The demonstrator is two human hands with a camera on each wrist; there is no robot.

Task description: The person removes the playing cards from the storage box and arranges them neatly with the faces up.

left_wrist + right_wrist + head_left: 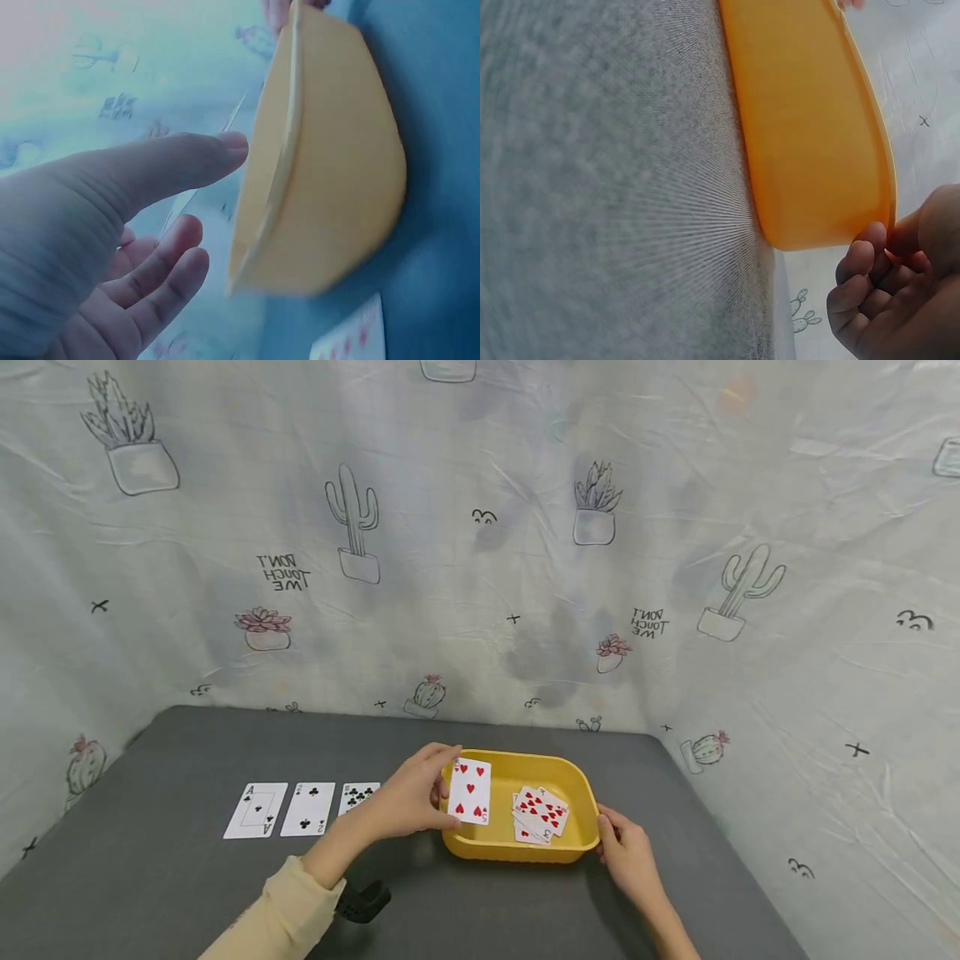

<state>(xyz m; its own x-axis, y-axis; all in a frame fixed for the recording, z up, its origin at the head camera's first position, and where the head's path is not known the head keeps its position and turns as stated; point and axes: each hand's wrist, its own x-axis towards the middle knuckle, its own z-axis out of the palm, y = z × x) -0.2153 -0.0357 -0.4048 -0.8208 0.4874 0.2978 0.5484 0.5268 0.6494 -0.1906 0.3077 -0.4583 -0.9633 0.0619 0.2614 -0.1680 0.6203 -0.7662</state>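
My left hand (408, 797) pinches a five of hearts playing card (471, 792) over the left end of a yellow plastic basket (525, 853). In the left wrist view the card (180, 204) appears nearly edge-on, beyond the thumb. Inside the basket, several heart cards (542, 814) lie overlapping in a loose pile. With thumb and curled fingers, my right hand (628, 852) grips the rim at the basket's right end; the right wrist view shows the fingers (859, 259) against the rim.
Left of the basket, an ace of clubs (255, 811), a two of clubs (307, 809) and another club card (356, 796), partly covered by my left hand, lie in a row on the grey table (187, 893). A card with red marks (360, 336) lies below the basket's left end. A patterned curtain (465, 610) hangs behind.
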